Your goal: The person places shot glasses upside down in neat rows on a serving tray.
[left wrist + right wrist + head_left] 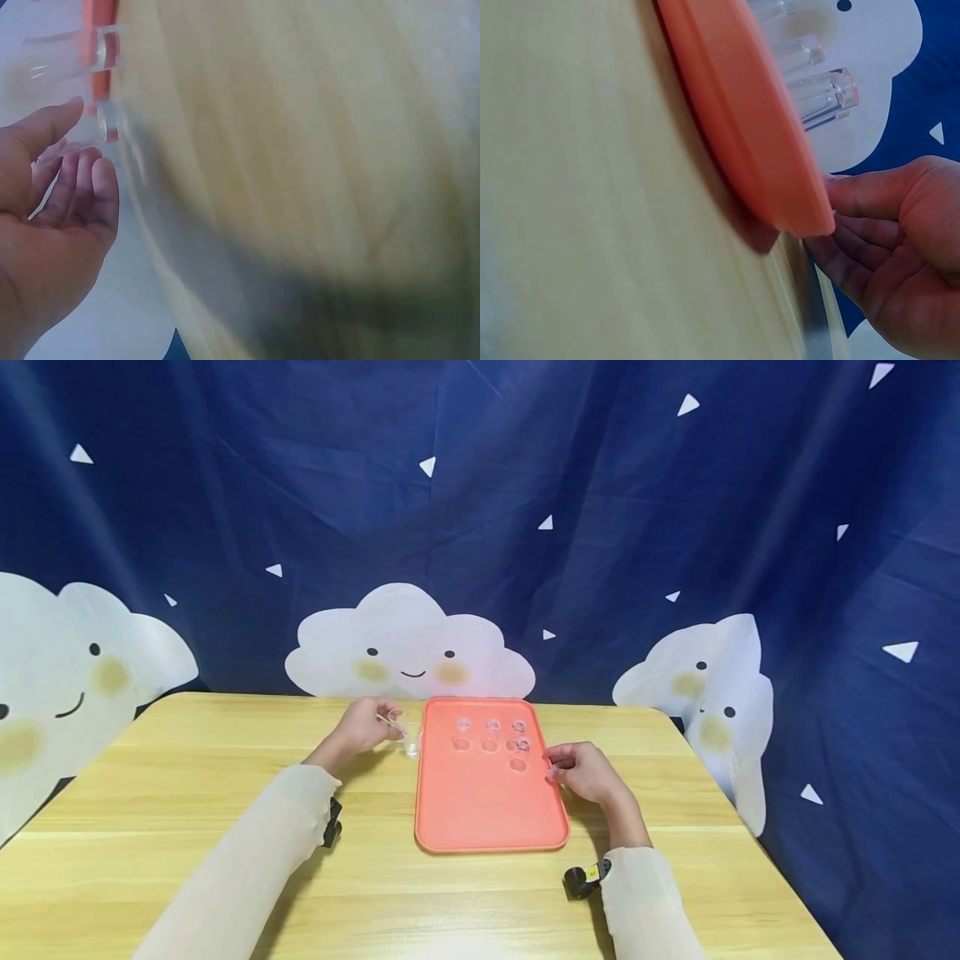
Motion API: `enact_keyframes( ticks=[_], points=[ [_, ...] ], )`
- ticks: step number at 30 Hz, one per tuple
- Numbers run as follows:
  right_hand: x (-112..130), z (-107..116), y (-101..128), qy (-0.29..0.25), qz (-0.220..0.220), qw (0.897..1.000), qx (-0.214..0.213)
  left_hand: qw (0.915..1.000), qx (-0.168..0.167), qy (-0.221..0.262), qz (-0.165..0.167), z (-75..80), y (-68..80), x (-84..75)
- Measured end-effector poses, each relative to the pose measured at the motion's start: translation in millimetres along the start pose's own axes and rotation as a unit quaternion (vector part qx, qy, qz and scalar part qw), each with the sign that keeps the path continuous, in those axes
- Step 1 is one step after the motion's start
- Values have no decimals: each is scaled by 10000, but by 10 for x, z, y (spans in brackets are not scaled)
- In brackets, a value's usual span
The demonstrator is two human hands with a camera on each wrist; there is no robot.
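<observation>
My left hand is at the left of the coral-red tray, its thumb and fingers around a small clear glass. Beside it, close to the tray's left edge, another clear glass stands on the table. Several more small glasses are upside down on the far half of the tray, thick bases up. My right hand pinches the tray's right rim, thumb above and fingers lower, as the right wrist view shows.
The tray lies on a light wooden table, its far edge near the table's back edge. Behind hangs a dark blue curtain printed with clouds and white triangles. A black wrist camera sits at the right cuff.
</observation>
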State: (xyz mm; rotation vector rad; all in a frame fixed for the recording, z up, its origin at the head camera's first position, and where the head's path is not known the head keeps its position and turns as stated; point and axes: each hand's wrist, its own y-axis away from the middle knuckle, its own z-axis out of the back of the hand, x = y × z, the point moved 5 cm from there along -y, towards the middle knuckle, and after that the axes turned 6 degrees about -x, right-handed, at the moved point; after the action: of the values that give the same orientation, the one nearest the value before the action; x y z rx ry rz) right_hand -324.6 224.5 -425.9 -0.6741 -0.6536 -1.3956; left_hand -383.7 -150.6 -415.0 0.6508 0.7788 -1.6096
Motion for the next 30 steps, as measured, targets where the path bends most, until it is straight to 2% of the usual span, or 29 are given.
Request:
enact_keyframes(
  ticks=[5, 11, 15, 22, 30],
  points=[
    [1, -5, -13, 30, -2, 10000, 11, 9993, -336, 180, -52, 135, 12, -36],
    [1, 2, -20, 29, 128, 9999, 21, 9958, -834, 170, -347, 308, -12, -221],
    [-6, 3, -17, 24, 135, 9999, 34, 9941, -966, 173, -459, 360, -16, -330],
    [-12, 7, -6, -5, 149, 9999, 16, 9910, -1061, 364, -735, 349, -4, -501],
    [-1, 4, -8, -11, 166, 9999, 5, 9853, -1067, 656, -1165, 216, 57, -716]
  ],
)
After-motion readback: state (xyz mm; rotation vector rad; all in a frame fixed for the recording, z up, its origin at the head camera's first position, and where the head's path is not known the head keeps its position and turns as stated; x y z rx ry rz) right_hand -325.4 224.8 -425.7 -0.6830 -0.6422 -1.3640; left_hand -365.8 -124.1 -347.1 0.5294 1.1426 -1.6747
